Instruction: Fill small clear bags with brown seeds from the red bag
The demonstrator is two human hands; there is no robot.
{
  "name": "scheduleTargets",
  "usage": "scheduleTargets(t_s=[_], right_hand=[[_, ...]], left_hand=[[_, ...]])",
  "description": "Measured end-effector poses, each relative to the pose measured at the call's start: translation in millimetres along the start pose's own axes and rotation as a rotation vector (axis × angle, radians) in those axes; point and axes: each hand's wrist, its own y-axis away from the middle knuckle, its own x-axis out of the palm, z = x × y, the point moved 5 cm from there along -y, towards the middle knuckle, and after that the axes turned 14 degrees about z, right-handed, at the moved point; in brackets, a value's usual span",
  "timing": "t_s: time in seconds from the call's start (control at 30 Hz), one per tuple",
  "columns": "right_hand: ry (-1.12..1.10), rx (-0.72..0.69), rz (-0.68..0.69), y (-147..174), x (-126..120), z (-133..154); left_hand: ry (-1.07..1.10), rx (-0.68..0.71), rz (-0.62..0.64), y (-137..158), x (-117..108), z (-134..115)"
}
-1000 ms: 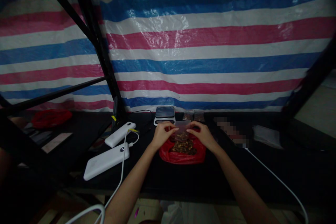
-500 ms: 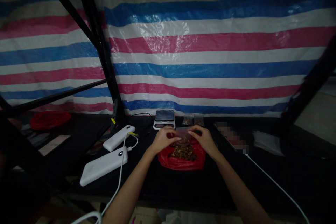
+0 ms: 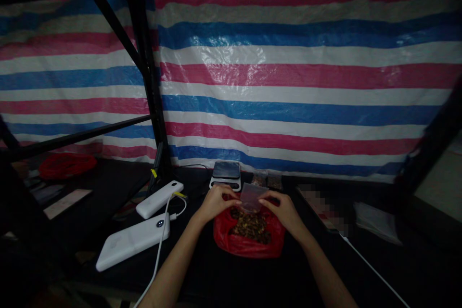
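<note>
small clear bag (image 3: 252,196) is pinched between left hand (image 3: 215,201) and right hand (image 3: 281,208), just above the red bag (image 3: 249,233) of brown bits. scale (image 3: 225,174) sits behind, power banks (image 3: 132,241) left; no writing readable.

Plastics over a matt black bench (image 3: 224,269)

Glossy woven plastic tarp (image 3: 288,82); thin crinkled red plastic bag (image 3: 249,243); clear film pouch (image 3: 252,196); smooth white plastic power bank (image 3: 132,246).

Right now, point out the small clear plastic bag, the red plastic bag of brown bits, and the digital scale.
small clear plastic bag (image 3: 252,196), head view, middle of its flat face.
red plastic bag of brown bits (image 3: 241,244), head view, front red wall.
digital scale (image 3: 226,170), head view, dark weighing platform.
</note>
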Motion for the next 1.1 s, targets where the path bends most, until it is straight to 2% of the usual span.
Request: scheduleTargets(t_s=[0.2,0.4,0.47,0.6,0.83,1.1], right_hand=[[0.023,-0.033,0.075,0.9,8.1,2.9],[0.268,0.016,0.069,3.1,3.2,4.9],[0.275,0.006,0.034,2.5,-0.7,6.2],[0.249,-0.026,-0.006,1.4,-1.3,7.1],[0.354,0.023,0.032,2.8,2.2,3.8],[0.370,0.035,0.057,1.9,5.2,1.2]], left_hand=[[-0.044,0.009,0.068,-0.1,10.5,2.1],[-0.056,-0.028,-0.041,0.4,9.2,-0.8],[-0.052,-0.029,-0.058,0.5,7.3,-1.7],[-0.054,-0.022,0.022,-1.6,12.3,-1.7],[-0.087,-0.035,0.002,-2.8,12.2,-1.9],[-0.108,-0.050,0.005,-2.2,15.6,-2.0]])
